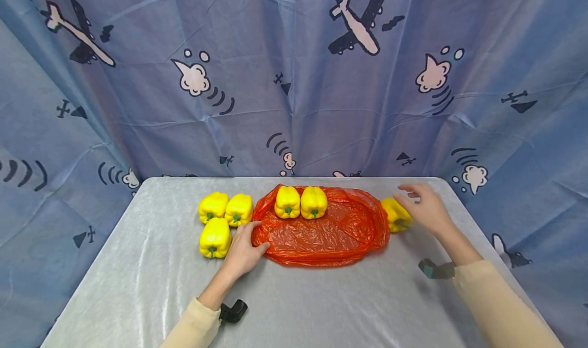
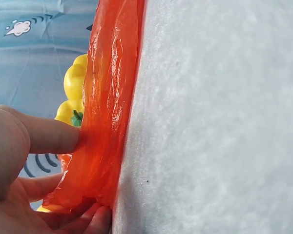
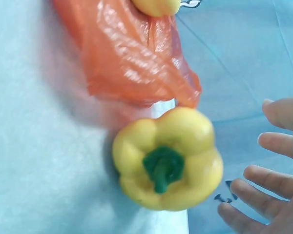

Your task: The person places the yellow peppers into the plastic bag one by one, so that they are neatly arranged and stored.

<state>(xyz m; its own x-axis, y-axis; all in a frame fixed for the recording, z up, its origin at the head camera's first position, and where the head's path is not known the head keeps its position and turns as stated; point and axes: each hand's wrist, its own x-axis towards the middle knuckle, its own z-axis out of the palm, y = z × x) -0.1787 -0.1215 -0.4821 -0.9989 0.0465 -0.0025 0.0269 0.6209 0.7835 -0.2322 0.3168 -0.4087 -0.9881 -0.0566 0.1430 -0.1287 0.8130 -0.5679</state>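
- A blue curtain (image 1: 257, 82) printed with planes hangs behind a pale table (image 1: 156, 297).
- The red bag (image 1: 317, 257) lies spread open by the middle of the table's far edge; two peppers (image 1: 288, 203) stand side by side within it, along its far rim.
- Toward the table's far left corner, three peppers (image 1: 215, 240) sit clustered beside the bag.
- The lone pepper (image 1: 397, 218) rests toward the far right corner, just beside the bag's right end.
- The right hand (image 1: 427, 210) is wide open next to that pepper, fingers apart, with hold of nothing; the right wrist view shows a gap between them.
- The left hand (image 1: 243, 252) is part open at the bag's left end, thumb and fingers spread and touching its rim; no firm pinch shows.
- The step in hand seems to be moving the lone pepper, though whether the right hand is arriving or leaving I cannot tell.
- Grasping it would call for closing around its sides while the left hand steadies the bag.
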